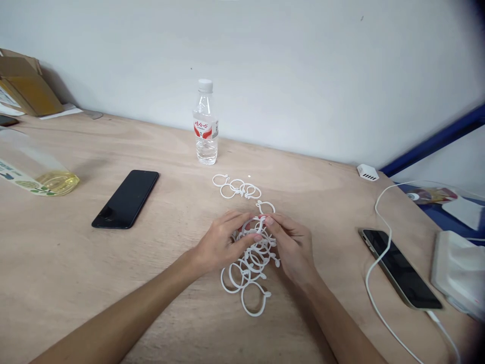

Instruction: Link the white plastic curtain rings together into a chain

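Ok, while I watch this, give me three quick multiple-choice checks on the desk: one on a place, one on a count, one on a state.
1. Where does the water bottle stand relative to the white plastic rings?
A. Beyond them, by the wall
B. Nearer the person
C. Among them

2. How many phones lie on the wooden desk?
A. One
B. Two
C. Three

3. What are the hands doing?
A. Both are on the rings
B. Only one is on them
C. Neither is on them

Answers:
1. A: it stands upright past the rings.
2. B: a black phone and another phone.
3. A: the left hand and right hand meet on them.
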